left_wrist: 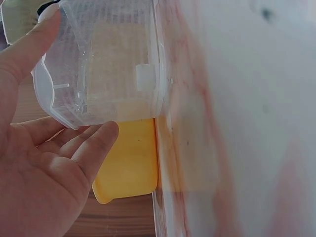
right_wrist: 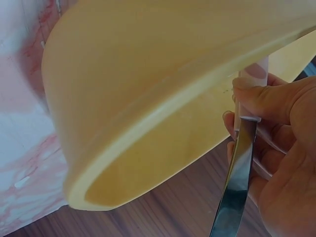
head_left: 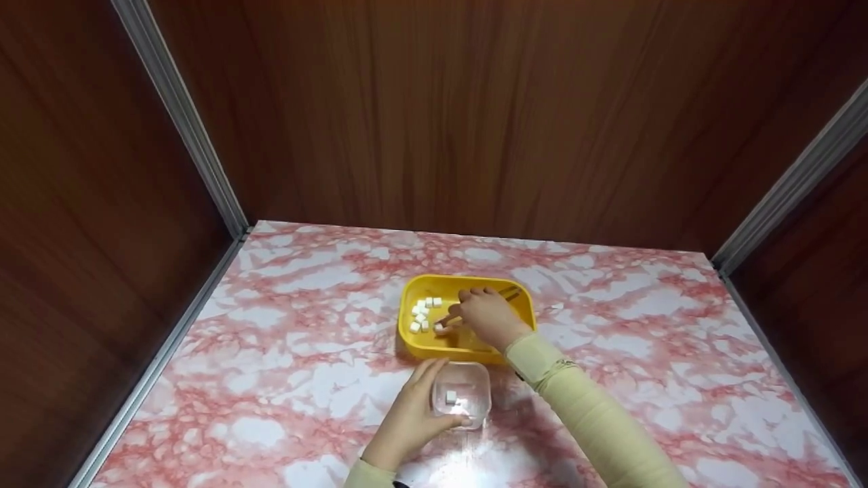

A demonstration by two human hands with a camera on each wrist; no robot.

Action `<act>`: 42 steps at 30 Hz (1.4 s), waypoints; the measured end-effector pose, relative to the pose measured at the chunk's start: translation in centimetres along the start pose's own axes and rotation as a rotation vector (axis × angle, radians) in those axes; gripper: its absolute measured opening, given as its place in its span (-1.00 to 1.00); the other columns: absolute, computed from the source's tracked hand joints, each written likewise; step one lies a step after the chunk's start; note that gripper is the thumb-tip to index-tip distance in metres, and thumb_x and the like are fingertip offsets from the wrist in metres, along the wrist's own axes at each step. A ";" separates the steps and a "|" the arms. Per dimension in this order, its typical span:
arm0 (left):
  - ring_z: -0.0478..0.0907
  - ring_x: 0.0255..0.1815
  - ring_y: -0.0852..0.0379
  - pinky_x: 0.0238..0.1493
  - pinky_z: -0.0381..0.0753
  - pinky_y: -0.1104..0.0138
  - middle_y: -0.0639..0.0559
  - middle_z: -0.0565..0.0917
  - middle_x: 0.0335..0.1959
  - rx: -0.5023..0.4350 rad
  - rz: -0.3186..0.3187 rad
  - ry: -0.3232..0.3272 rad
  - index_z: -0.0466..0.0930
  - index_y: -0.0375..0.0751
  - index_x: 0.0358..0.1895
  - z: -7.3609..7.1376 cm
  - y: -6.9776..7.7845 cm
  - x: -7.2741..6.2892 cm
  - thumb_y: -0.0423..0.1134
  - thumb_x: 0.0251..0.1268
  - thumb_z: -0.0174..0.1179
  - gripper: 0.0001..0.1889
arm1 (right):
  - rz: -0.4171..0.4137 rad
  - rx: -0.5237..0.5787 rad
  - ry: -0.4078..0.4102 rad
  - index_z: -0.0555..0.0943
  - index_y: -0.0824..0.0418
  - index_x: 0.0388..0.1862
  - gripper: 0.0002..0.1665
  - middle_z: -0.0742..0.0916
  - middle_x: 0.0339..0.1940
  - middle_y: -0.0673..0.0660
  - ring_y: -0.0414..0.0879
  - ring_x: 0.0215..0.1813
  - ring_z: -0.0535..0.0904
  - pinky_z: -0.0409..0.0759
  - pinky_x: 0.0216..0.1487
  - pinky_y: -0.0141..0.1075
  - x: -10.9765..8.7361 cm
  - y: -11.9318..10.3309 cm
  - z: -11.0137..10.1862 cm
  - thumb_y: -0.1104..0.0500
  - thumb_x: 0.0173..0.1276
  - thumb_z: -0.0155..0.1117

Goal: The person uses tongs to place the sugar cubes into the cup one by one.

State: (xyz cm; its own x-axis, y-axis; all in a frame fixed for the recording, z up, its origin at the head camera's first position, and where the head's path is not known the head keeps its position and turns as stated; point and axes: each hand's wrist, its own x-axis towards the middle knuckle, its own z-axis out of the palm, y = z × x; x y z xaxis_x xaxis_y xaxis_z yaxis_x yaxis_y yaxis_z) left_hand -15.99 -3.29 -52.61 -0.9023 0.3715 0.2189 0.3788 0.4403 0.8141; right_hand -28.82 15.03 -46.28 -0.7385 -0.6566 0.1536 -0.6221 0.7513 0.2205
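Note:
My right hand (head_left: 489, 316) reaches over a yellow tub (head_left: 430, 352) and pinches a pair of metal tongs (right_wrist: 236, 182) between thumb and fingers. In the head view the tongs' tips are at a white cube (head_left: 439, 328) inside the tub; whether they grip it I cannot tell. Several more white cubes (head_left: 420, 312) lie in the tub's left half. My left hand (head_left: 410, 415) holds a small clear plastic container (head_left: 477, 383) from its left side, thumb near and fingers far. Through its wall in the left wrist view, a white cube (left_wrist: 145, 77) shows at the bottom.
The table (head_left: 305, 379) has a red and white marbled top. Brown wood-look panels (head_left: 441, 122) with metal corner strips (head_left: 183, 115) enclose it at the back and sides. The clear container stands directly in front of the yellow tub.

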 end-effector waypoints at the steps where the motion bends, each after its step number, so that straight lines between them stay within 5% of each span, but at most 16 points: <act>1: 0.23 0.36 -0.07 0.32 0.30 0.06 -0.02 0.26 0.38 0.001 0.002 0.001 0.18 -0.11 0.45 0.0 0.0 0.0 0.13 -0.12 0.47 0.02 | 0.001 0.002 0.001 0.74 -0.04 -0.14 -0.56 0.66 -0.23 0.12 0.06 -0.15 0.58 0.54 -0.04 -0.07 0.0 0.1 0.0 0.42 0.08 0.38; 42: 0.24 0.35 -0.05 0.32 0.29 0.07 0.06 0.30 0.34 0.012 -0.005 0.008 0.20 -0.11 0.44 0.0 0.0 0.0 0.17 -0.17 0.48 0.04 | 0.056 0.096 0.005 0.73 -0.01 -0.07 -0.44 0.64 -0.28 0.09 0.08 -0.13 0.59 0.52 0.07 0.01 -2.5 1.7 -1.8 0.56 0.08 0.31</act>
State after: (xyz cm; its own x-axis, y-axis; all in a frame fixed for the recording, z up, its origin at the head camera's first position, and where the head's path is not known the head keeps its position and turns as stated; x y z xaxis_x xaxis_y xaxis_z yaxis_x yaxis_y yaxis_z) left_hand -15.98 -3.24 -52.60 -0.9057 0.3627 0.2194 0.3769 0.4518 0.8086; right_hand -27.55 17.78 -44.52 -0.7715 -0.6137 0.1677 -0.6024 0.7894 0.1180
